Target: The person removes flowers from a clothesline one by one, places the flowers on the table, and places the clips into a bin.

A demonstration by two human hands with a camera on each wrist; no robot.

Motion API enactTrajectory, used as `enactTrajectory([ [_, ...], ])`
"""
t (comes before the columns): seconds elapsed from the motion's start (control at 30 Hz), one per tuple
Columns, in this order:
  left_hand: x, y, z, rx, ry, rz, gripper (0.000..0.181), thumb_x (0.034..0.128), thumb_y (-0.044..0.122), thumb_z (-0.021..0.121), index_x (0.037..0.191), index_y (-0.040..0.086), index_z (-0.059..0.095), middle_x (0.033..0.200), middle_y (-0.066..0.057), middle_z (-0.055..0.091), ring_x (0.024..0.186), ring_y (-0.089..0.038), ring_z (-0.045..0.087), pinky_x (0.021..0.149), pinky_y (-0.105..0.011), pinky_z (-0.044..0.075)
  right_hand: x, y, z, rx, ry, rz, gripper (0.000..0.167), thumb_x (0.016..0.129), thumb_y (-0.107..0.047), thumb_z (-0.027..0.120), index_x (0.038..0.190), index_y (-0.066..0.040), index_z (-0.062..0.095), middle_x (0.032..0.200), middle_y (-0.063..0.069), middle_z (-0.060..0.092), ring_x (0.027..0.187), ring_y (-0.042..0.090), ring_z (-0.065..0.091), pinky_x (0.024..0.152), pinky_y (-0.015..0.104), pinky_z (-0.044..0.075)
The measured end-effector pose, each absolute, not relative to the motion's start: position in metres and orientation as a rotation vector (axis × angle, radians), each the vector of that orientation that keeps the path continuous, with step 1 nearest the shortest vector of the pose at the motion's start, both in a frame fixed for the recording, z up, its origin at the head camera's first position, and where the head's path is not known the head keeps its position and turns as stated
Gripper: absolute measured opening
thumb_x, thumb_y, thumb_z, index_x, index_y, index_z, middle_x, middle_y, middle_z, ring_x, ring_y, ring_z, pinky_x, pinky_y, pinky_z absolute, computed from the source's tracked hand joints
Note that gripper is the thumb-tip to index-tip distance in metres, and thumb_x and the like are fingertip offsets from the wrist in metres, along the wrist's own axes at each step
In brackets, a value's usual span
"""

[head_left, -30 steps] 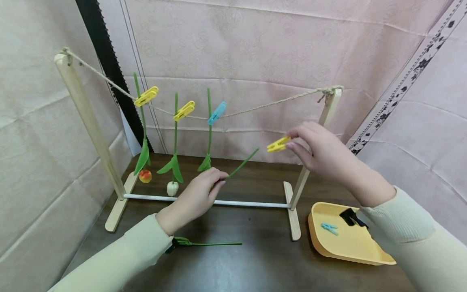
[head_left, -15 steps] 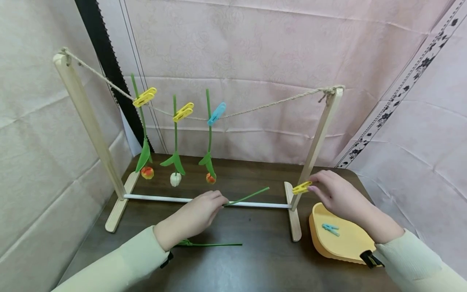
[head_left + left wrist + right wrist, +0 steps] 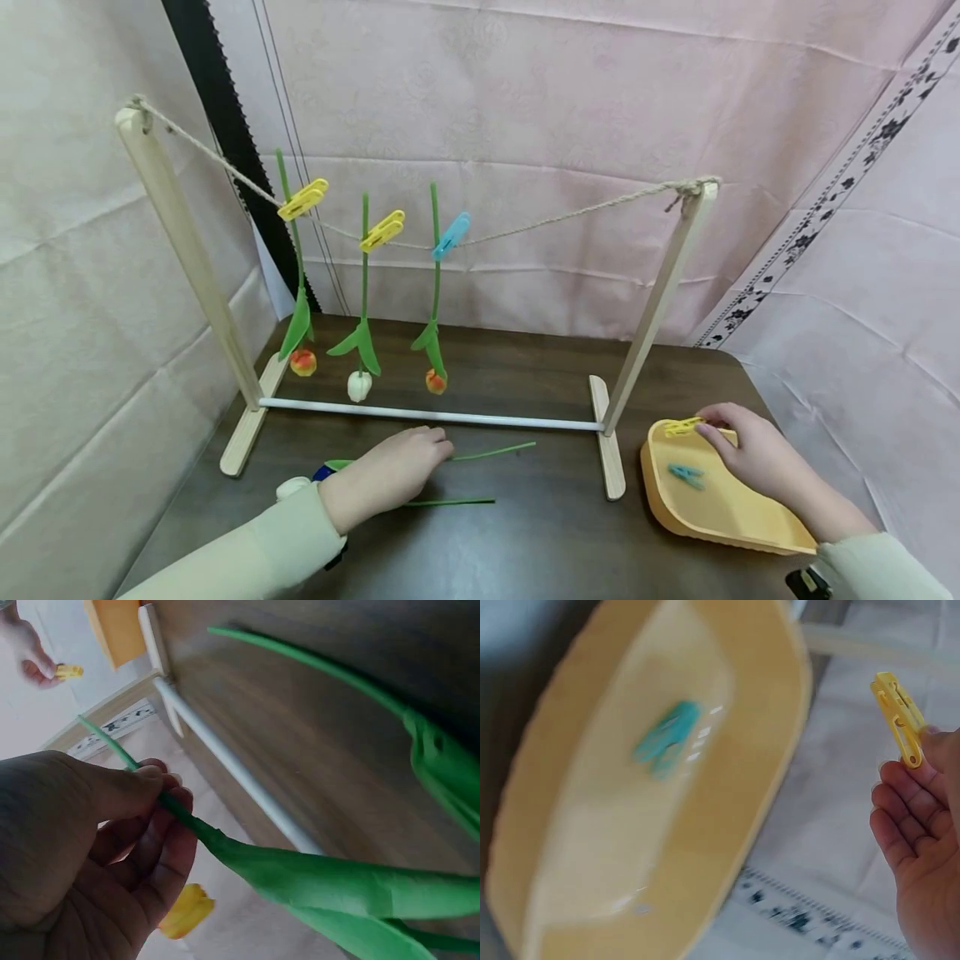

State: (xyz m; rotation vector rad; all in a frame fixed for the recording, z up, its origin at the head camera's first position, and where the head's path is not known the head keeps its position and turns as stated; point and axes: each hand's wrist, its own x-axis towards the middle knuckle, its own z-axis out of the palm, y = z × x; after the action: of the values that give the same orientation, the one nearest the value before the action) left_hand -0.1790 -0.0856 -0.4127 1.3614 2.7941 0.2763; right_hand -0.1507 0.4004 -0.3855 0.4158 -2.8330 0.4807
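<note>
Flowers: five, one pinched by left hand; pegs: five, one pinched by right hand near tray's far edge.

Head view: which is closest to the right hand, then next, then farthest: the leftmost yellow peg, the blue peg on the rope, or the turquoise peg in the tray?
From the right hand:
1. Turquoise peg: in the tray, just left of the hand.
2. Blue peg: on the rope, near its middle.
3. Leftmost yellow peg: on the rope's left part.
</note>
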Motion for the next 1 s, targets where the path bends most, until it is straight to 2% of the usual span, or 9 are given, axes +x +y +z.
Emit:
enactTrajectory([
  [0.27,-0.181,-0.088,-0.415,1.374,2.804,0.177,0.017,0.0858,-0.006,0.067,0.094,0.008,0.070,0.082,0.001,0.057,0.071,-0.012,0.052,0.065,-0.026,0.048,-0.146,0.432,-0.416,0.251,-2.946,0.509,0.017,0.095,-0.019,0.064,0.100,-0.003,0.066,0.091,0.004,0.067,0.087,0.033,0.064,0.073,0.052,0.050],
  [0.47,-0.181,-0.093,-0.414,1.312,2.834,0.123,0.016,0.0837,-0.006,0.070,0.093,0.008,0.070,0.081,-0.001,0.057,0.070,-0.015,0.053,0.065,-0.029,0.048,-0.146,0.440,-0.428,0.203,-2.997,0.512,0.020,0.095,-0.021,0.064,0.098,-0.001,0.066,0.089,0.005,0.068,0.086,0.035,0.065,0.074,0.054,0.050],
  [0.73,-0.182,-0.099,-0.423,1.308,2.839,0.048,0.015,0.0843,-0.005,0.068,0.087,0.009,0.071,0.076,-0.002,0.055,0.068,-0.017,0.054,0.063,-0.030,0.048,-0.147,0.439,-0.433,0.236,-3.008,0.503,0.013,0.093,-0.017,0.066,0.094,-0.004,0.067,0.087,0.004,0.068,0.082,0.032,0.065,0.073,0.052,0.051],
  [1.0,-0.180,-0.106,-0.439,1.284,2.874,0.012,0.020,0.0829,-0.008,0.066,0.082,0.011,0.070,0.075,-0.001,0.056,0.068,-0.018,0.055,0.062,-0.032,0.048,-0.147,0.436,-0.439,0.318,-3.006,0.442,0.006,0.091,-0.016,0.068,0.090,-0.010,0.068,0.084,-0.002,0.066,0.080,0.020,0.063,0.070,0.044,0.050],
])
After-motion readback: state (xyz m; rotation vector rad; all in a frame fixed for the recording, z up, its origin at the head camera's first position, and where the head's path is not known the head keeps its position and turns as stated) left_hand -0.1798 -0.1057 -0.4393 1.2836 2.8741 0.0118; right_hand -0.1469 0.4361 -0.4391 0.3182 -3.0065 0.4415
